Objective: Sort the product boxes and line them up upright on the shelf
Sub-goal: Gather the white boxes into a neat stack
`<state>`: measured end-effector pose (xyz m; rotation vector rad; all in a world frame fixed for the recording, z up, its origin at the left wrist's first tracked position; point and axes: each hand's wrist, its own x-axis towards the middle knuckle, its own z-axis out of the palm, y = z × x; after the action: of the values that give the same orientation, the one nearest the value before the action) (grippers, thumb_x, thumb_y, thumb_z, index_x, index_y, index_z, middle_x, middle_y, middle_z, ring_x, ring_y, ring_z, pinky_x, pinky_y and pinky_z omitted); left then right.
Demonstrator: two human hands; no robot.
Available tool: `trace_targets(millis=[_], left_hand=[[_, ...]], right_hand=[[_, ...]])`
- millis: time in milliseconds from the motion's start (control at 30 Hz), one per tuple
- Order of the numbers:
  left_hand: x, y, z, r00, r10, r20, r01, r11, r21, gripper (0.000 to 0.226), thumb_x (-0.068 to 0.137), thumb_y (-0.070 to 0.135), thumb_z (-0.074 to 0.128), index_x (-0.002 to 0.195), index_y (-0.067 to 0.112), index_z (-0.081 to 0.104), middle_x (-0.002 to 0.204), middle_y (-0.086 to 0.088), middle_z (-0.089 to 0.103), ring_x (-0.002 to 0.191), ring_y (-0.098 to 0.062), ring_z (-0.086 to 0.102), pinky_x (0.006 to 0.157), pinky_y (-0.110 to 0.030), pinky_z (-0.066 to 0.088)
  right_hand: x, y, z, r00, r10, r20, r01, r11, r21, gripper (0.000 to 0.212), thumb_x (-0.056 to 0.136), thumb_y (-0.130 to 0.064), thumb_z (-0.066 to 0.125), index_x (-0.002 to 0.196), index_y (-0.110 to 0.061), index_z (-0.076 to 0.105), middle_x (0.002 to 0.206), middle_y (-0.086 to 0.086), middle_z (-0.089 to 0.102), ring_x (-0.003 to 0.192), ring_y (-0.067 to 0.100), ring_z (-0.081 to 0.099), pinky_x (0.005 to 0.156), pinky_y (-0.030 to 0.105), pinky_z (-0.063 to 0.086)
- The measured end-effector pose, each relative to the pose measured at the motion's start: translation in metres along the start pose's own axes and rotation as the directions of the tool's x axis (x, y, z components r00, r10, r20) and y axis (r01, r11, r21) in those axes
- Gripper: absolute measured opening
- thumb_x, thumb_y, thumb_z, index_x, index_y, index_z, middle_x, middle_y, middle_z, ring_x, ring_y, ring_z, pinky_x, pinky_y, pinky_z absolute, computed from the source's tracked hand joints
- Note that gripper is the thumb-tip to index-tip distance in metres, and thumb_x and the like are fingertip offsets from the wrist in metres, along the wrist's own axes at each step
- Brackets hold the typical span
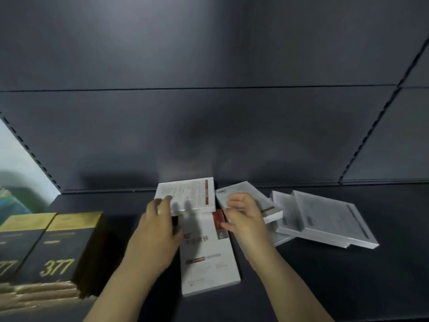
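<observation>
Several flat white product boxes lie on the dark shelf (325, 275). One long white box (206, 259) with a red label lies flat in the middle. A second white box (188, 194) rests across its far end, and my left hand (155, 231) holds that box's left edge with fingers on top. My right hand (243, 217) grips the near edge of another white box (249, 194) just to the right. Further right lies a loose pile of white boxes (325, 217), overlapping and flat.
At the left, two dark boxes (58, 247) with gold tops marked "377" stand side by side near the shelf's front edge. The shelf's dark back panel (209, 135) rises behind everything. A slotted upright (371, 133) runs at the right.
</observation>
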<state>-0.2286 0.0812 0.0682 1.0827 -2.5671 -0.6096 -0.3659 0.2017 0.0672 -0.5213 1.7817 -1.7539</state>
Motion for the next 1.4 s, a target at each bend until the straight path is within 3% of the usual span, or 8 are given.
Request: trace_targets(millis=[233, 333, 467, 767, 967, 1100, 1233, 1400], left_hand=[[0.05, 0.002, 0.054, 0.996, -0.043, 0.083, 0.008, 0.924, 0.381, 0.073, 0.08, 0.005, 0.06, 0.142, 0.023, 0.025, 0.155, -0.007, 0.022, 0.137, -0.027, 0.036, 0.095, -0.043, 0.048], [0.071, 0.005, 0.05, 0.994, -0.063, 0.09, 0.008, 0.861, 0.509, 0.067, 0.082, 0.016, 0.059, 0.142, 0.027, 0.03, 0.149, -0.003, 0.038, 0.133, -0.023, 0.042, 0.104, -0.045, 0.037], [0.084, 0.016, 0.047, 0.959, -0.058, 0.278, -0.077, 0.889, 0.452, 0.064, 0.088, 0.029, 0.051, 0.146, 0.02, 0.026, 0.154, -0.005, 0.031, 0.14, -0.026, 0.03, 0.114, -0.046, 0.021], [0.101, 0.009, 0.042, 0.885, 0.003, 0.465, -0.324, 0.721, 0.612, 0.093, 0.088, 0.008, 0.059, 0.154, 0.029, -0.004, 0.164, 0.008, 0.001, 0.144, -0.025, 0.025, 0.11, -0.046, 0.036], [0.101, 0.003, 0.03, 0.922, 0.046, 0.385, -0.264, 0.802, 0.535, 0.072, 0.093, 0.013, 0.051, 0.151, 0.036, 0.016, 0.151, -0.001, 0.036, 0.128, -0.022, 0.049, 0.099, -0.036, 0.048], [0.093, 0.006, 0.006, 0.987, 0.157, 0.046, -0.156, 0.817, 0.555, 0.023, 0.093, 0.023, 0.053, 0.115, 0.028, 0.057, 0.098, -0.001, 0.069, 0.087, -0.026, 0.067, 0.071, -0.034, 0.054], [0.085, 0.006, -0.01, 0.948, 0.16, -0.275, -0.103, 0.972, 0.212, 0.022, 0.091, 0.044, 0.057, 0.093, 0.022, 0.057, 0.074, 0.003, 0.069, 0.065, -0.026, 0.065, 0.056, -0.032, 0.052], [0.059, 0.014, -0.019, 0.97, -0.119, -0.213, 0.003, 0.877, -0.481, 0.02, 0.094, 0.037, 0.056, 0.106, 0.021, 0.056, 0.089, 0.014, 0.065, 0.079, -0.005, 0.065, 0.058, -0.021, 0.048]], right_hand=[[0.018, -0.004, -0.054, 0.996, -0.087, 0.03, 0.092, 0.954, -0.286, 0.029, 0.092, -0.006, 0.056, 0.104, -0.032, 0.056, 0.116, -0.009, 0.058, 0.108, 0.007, 0.057, 0.073, 0.011, 0.048], [0.022, -0.001, -0.077, 0.977, -0.066, 0.202, 0.205, 0.54, -0.816, 0.052, 0.087, -0.038, 0.064, 0.135, -0.04, 0.045, 0.143, -0.02, 0.036, 0.133, 0.008, 0.027, 0.109, 0.026, 0.026], [0.029, 0.014, -0.095, 0.945, 0.01, 0.327, 0.311, 0.28, -0.908, 0.083, 0.077, -0.043, 0.072, 0.148, -0.043, 0.028, 0.154, -0.023, 0.019, 0.145, 0.011, 0.008, 0.12, 0.035, 0.006], [0.031, 0.011, -0.099, 0.849, -0.522, 0.085, 0.397, 0.523, -0.754, 0.029, 0.078, -0.001, 0.071, 0.096, -0.023, 0.075, 0.095, -0.027, 0.061, 0.095, 0.0, 0.059, 0.082, 0.01, 0.042], [0.016, -0.037, -0.106, 0.896, -0.383, -0.224, 0.309, 0.901, -0.306, 0.027, 0.082, -0.002, 0.071, 0.089, -0.028, 0.069, 0.084, -0.011, 0.07, 0.068, -0.006, 0.064, 0.058, 0.01, 0.05], [0.015, -0.046, -0.107, 0.922, -0.287, -0.26, 0.273, 0.958, -0.088, 0.021, 0.083, -0.007, 0.072, 0.093, -0.025, 0.07, 0.093, -0.002, 0.075, 0.083, 0.013, 0.074, 0.07, 0.032, 0.061], [0.017, -0.05, -0.103, 0.927, -0.238, -0.288, 0.246, 0.969, -0.011, 0.017, 0.084, -0.009, 0.072, 0.095, -0.022, 0.068, 0.09, -0.002, 0.077, 0.079, 0.012, 0.075, 0.064, 0.032, 0.06], [0.023, -0.055, -0.104, 0.923, -0.204, -0.326, 0.248, 0.964, 0.098, 0.014, 0.087, -0.008, 0.069, 0.096, -0.019, 0.066, 0.067, -0.006, 0.073, 0.058, 0.01, 0.066, 0.048, 0.019, 0.05]])
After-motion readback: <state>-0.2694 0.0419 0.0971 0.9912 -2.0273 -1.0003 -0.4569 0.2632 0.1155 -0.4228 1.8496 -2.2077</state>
